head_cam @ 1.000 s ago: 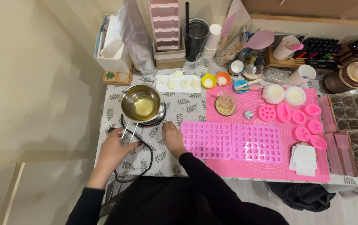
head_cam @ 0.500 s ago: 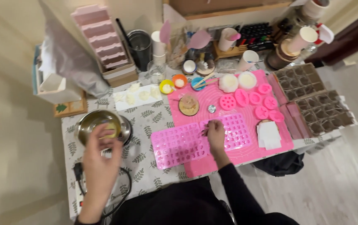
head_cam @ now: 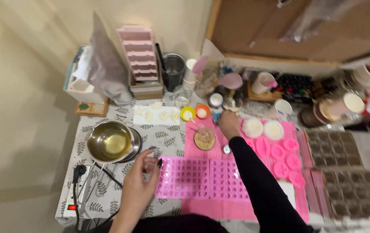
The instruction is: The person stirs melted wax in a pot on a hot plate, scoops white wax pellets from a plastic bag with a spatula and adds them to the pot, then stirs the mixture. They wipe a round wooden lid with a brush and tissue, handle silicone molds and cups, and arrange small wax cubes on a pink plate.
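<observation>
Pink moulds [head_cam: 202, 177], two; hands [head_cam: 139, 183], two.

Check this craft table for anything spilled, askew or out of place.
Nothing looks spilled or damaged. One oddity: the black power cord loops loosely on the tablecloth right under the metal melting pot of yellow liquid, near the left hand. The pink silicone moulds lie flat and side by side.

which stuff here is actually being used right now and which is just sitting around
In use:
- left hand by the near pink mould tray
- right hand reaching to the small blue cup
- metal pot of yellow liquid on its burner

Lying about:
- stacked pink moulds
- dark metal tumbler
- brown cavity trays
- yellow cup and orange cup
</observation>
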